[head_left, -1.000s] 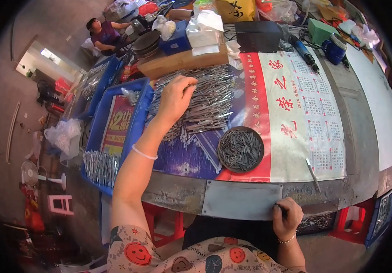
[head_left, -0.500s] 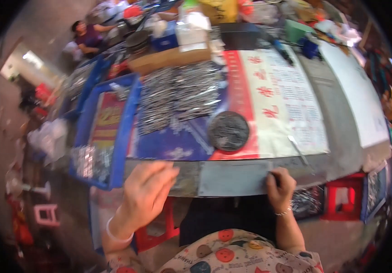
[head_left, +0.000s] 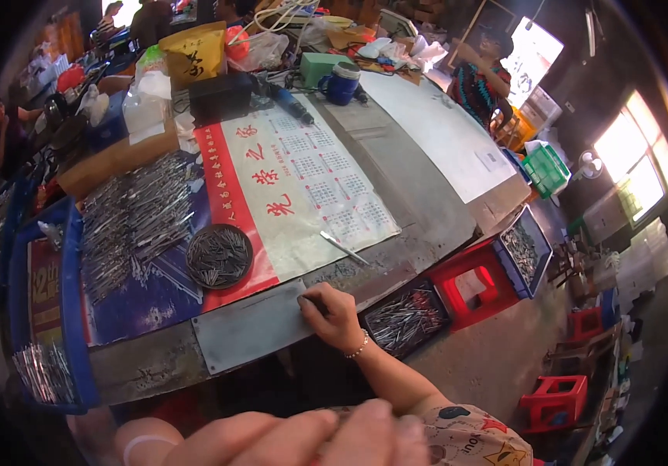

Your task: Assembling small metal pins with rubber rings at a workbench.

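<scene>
A flat grey metal plate [head_left: 250, 326] lies along the table's near edge. At its right end rests my right hand [head_left: 329, 314], fingers curled in; whatever they may hold is hidden. Large and close in the lower part of the view is my left hand [head_left: 295, 441], raised off the table, its fingers stretched out and nothing seen in them. Beyond the plate stands a round dark dish [head_left: 219, 256] with many small metal pieces. A slim silver tool like a small knife [head_left: 343, 247] lies right of it on a calendar sheet [head_left: 303, 179].
Rows of thin metal rods [head_left: 138, 217] cover the table's left part, beside a blue tray [head_left: 78, 342]. Below the right edge are a dark bin of metal pieces [head_left: 407, 317] and a red stool [head_left: 477, 287]. A blue mug [head_left: 340, 83] stands far back; another person [head_left: 483, 78] is beyond.
My left hand has come up from beside the plate toward the camera. The view has swung to the right. My right hand stays at the plate's right end.
</scene>
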{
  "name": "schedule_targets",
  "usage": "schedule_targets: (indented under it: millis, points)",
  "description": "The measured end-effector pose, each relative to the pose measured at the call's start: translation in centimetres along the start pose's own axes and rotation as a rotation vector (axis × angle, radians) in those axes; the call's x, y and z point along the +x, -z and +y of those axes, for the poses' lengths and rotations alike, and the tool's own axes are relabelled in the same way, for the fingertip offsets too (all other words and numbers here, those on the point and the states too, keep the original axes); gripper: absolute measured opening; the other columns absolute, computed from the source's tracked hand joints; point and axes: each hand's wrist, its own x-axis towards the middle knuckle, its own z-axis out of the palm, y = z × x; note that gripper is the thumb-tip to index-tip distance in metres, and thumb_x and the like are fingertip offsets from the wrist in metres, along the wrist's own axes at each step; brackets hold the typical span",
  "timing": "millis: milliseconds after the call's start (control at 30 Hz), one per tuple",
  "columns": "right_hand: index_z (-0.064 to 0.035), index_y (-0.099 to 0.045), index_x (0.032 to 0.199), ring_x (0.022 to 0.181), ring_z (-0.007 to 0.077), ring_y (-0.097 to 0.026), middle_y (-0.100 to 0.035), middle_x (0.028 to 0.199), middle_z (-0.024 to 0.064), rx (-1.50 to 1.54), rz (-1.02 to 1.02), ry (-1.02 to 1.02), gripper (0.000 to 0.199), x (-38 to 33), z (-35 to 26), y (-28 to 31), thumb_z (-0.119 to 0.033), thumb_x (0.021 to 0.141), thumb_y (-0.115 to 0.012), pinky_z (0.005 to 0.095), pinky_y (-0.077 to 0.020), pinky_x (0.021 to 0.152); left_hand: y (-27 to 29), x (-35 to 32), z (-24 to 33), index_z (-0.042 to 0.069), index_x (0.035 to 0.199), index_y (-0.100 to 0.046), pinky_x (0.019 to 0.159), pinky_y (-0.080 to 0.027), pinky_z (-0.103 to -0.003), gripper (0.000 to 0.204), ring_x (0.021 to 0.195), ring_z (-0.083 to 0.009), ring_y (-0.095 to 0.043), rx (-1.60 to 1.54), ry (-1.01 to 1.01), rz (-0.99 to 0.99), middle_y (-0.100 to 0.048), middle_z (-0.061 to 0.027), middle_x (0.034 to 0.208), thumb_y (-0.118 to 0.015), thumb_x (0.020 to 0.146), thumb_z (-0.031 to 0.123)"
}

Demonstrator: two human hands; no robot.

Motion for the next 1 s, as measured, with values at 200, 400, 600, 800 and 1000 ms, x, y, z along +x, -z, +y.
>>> schedule_targets:
  millis: [200, 400, 600, 800, 1000]
  points:
    - [-0.0011, -0.059, 0.088, 0.067, 0.0287, -0.061, -0.06, 0.077, 0.013, 0.017, -0.001, 0.075, 0.01, 0.1, 0.4, 0.2, -0.007, 0.082, -0.064, 0.0335, -0.0466, 0.059, -2.4, -4.6, 2.0, 0.0, 0.097, -0.063, 0.061, -0.05, -0.031, 0.015, 0.073, -0.0228, -0.062, -0.038, 0.21, 0.275, -0.062, -0.0126, 0.099, -0.06, 0.088, 0.012]
    - [-0.0017, -0.059, 0.088, 0.066, 0.0298, -0.059, -0.057, 0.074, 0.0138, -0.011, -0.015, 0.046, 0.01, 0.0, 0.3, 0.6, -0.008, 0.082, -0.064, 0.0347, -0.0462, 0.058, -3.8, -7.7, 3.1, -0.002, 0.094, -0.063, 0.066, -0.052, -0.034, 0.014, 0.072, -0.0258, -0.062, -0.2, 0.361, 0.353, -0.064, -0.0149, 0.095, -0.065, 0.081, 0.0]
    - [-0.0022, -0.058, 0.087, 0.065, 0.0305, -0.059, -0.057, 0.074, 0.0144, 0.001, -0.021, 0.064, 0.01, 0.1, -0.2, -0.2, -0.009, 0.083, -0.064, 0.0349, -0.0462, 0.058, -10.4, -11.8, 1.5, -0.002, 0.097, -0.064, 0.076, -0.052, -0.035, 0.018, 0.083, -0.0308, -0.064, -0.278, 0.643, 0.338, -0.065, -0.017, 0.096, -0.066, 0.08, -0.005]
    - [-0.001, -0.058, 0.089, 0.062, 0.018, -0.057, -0.057, 0.07, 0.0104, 0.087, -0.024, -0.1, 0.01, 0.3, -0.4, 0.3, -0.01, 0.086, -0.063, 0.0302, -0.0448, 0.057, -17.2, -13.4, 2.1, -0.001, 0.101, -0.062, 0.076, -0.051, -0.039, 0.019, 0.087, -0.0349, -0.061, -0.416, 0.626, 0.168, -0.062, -0.0179, 0.096, -0.065, 0.082, -0.001]
    - [0.0014, -0.057, 0.09, 0.064, 0.0055, -0.05, -0.058, 0.069, 0.0015, 0.36, -0.003, -0.27, 0.014, 1.0, 0.9, 0.0, -0.012, 0.089, -0.062, 0.0244, -0.0431, 0.058, -20.0, -14.1, 2.9, -0.001, 0.101, -0.062, 0.076, -0.051, -0.039, 0.018, 0.087, -0.0342, -0.062, -0.479, 0.6, 0.074, -0.063, -0.0171, 0.096, -0.063, 0.083, 0.003]
